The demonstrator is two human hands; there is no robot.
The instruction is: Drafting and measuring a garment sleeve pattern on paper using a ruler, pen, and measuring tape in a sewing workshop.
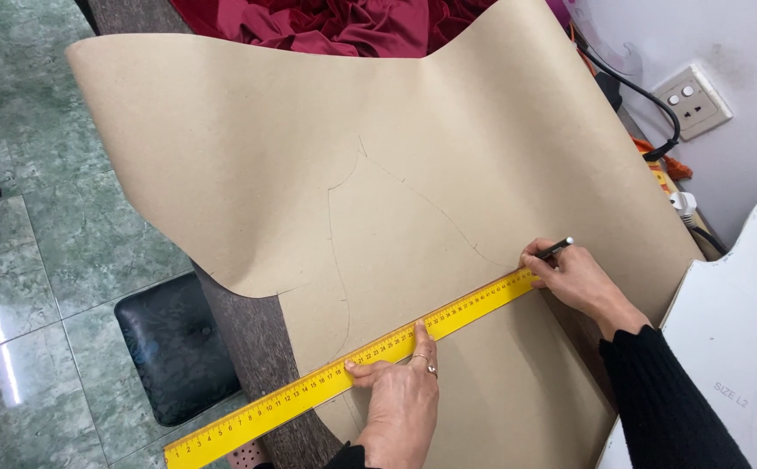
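We press our left hand [402, 395] flat, fingers spread, on the long yellow metal ruler [352, 369], holding it firm. Our right hand [574, 276] pinches a dark pen [557, 249] at the ruler's far end, over the brown kraft pattern paper [309, 156] with its pencilled curves.

ruler [352, 369] on paper [309, 148], stool [174, 343] left

1 head view, close, looking steeply down, perhaps tilted.
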